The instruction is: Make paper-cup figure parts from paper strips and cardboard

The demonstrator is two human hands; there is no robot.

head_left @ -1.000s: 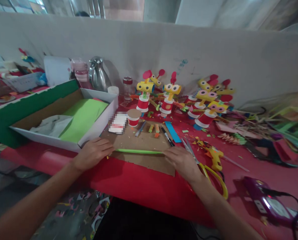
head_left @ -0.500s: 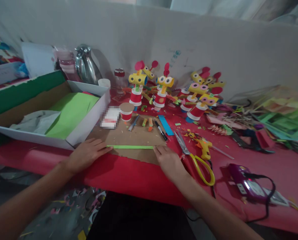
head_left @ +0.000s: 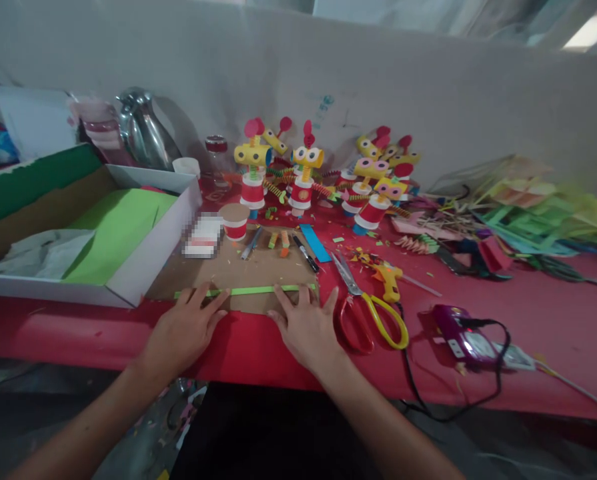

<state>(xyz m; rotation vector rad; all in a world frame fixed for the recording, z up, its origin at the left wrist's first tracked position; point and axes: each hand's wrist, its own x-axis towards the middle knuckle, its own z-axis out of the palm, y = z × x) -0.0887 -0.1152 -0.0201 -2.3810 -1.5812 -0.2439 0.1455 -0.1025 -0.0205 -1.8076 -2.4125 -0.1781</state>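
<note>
A narrow green paper strip lies lengthwise on a brown cardboard sheet at the table's front. My left hand rests with spread fingertips on the strip's left part. On its right part lie the fingertips of my right hand, fingers apart. Neither hand grips anything. Just right of my right hand are scissors with one red and one yellow handle loop. Farther back on the cardboard stand a red and white paper cup, small folded paper pieces and a black marker.
At left a white box holds green paper. Several cup figures with yellow heads stand at the back. A yellow glue gun, a purple power device with a cord, and heaped paper strips are on the right.
Both hands have moved inward from the strip's ends, and their fingers are now spread over it. More of the strip's left end shows. The camera view has shifted to the right.
</note>
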